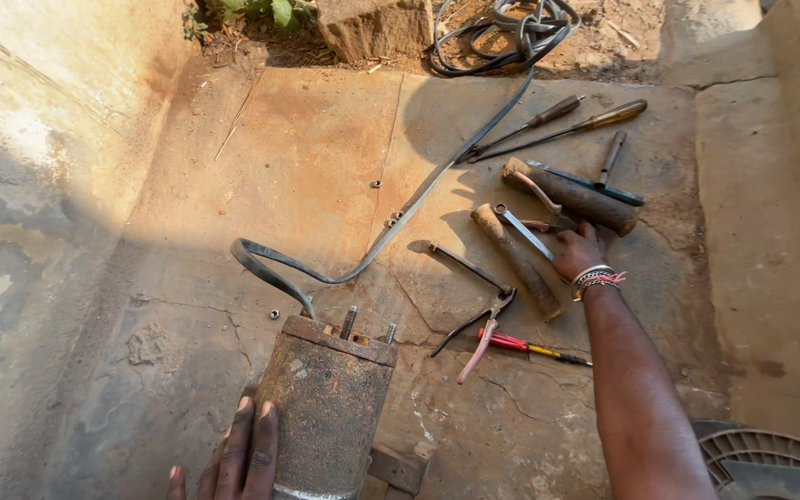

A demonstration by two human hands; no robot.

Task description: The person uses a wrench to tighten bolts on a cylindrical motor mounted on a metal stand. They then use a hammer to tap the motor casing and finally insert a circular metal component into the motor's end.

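Note:
A rusty metal cylinder (326, 407) stands upright on the concrete floor near the bottom of the head view, with bolts sticking up from its top and a flat black cable (400, 218) running out of it. My left hand (233, 458) rests flat against the cylinder's left side. My right hand (578, 252), beaded bracelets on the wrist, reaches out to the scattered tools and touches a small spanner (522, 230) lying across a rusty hammer (517, 262). Whether the fingers grip anything is hidden.
Pliers (479, 324), a red screwdriver (531, 347), a second rusty hammer (571, 196), two long screwdrivers (557, 125) and loose nuts (375, 184) lie on the cracked floor. Concrete walls rise left and right. A coil of cable (511, 28) sits at the back. A grey ribbed cover (770, 463) lies bottom right.

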